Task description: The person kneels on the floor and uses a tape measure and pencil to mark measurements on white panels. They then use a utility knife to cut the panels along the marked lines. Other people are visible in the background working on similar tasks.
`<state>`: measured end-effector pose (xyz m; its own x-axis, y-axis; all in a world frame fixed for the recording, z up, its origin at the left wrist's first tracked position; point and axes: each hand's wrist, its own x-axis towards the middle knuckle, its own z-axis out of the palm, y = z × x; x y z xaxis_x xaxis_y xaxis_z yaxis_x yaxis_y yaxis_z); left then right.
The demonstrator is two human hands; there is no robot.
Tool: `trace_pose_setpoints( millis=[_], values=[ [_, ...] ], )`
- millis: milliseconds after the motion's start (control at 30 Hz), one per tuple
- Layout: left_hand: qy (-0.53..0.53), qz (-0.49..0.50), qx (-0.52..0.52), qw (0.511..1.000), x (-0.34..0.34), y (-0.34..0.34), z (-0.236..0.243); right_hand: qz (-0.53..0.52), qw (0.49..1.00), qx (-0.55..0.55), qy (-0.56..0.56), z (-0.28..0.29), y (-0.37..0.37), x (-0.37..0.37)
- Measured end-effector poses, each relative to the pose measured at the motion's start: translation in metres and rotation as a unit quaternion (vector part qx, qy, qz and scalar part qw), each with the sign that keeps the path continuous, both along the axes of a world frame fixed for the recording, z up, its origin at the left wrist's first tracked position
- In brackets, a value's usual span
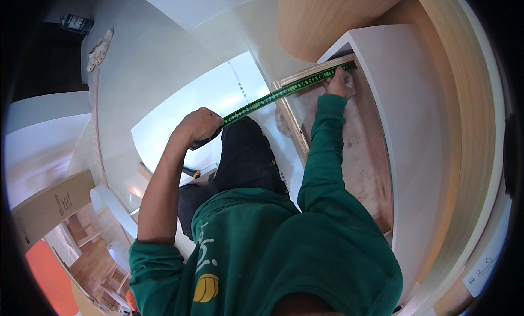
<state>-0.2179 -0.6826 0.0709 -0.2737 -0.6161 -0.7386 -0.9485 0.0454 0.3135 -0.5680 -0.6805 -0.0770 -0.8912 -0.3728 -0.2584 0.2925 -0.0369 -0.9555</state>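
My left hand point(199, 125) is closed around the dark case of a tape measure at the left, above my bent knee. From it a green and black blade point(284, 90) stretches out straight, rising to the far right. Near the blade's far end, the fingers of my right hand point(340, 84) are closed on its lower edge. That end lies at the far corner of a wooden-framed recess point(360, 146) beside a white panel. The blade passes over the recess's far wooden edge. My left fingers hide most of the case.
White panel point(428, 125) and curved wood-toned surfaces border the right. A bright white board point(188, 95) lies beyond my legs. A yellow-and-black tool point(192, 173) is by my knee. Left are a cardboard box point(54, 207), a pale clog point(100, 51) and small wooden furniture point(90, 237).
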Motion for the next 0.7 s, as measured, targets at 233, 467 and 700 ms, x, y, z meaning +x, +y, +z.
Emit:
trace_pose_setpoints(
  millis=[233,467,700],
  values=[
    [-0.004,-0.003,-0.005,1.000,0.000,0.001,0.002,0.007,1.000,0.008,0.000,0.001,0.001,0.001],
    [-0.023,0.004,0.003,1.000,-0.007,0.005,0.012,-0.012,0.998,-0.018,-0.060,0.005,0.000,0.002],
    [-0.037,0.020,0.010,0.999,-0.009,0.004,0.013,-0.004,0.999,-0.015,-0.052,0.007,0.002,0.003]
  ],
)
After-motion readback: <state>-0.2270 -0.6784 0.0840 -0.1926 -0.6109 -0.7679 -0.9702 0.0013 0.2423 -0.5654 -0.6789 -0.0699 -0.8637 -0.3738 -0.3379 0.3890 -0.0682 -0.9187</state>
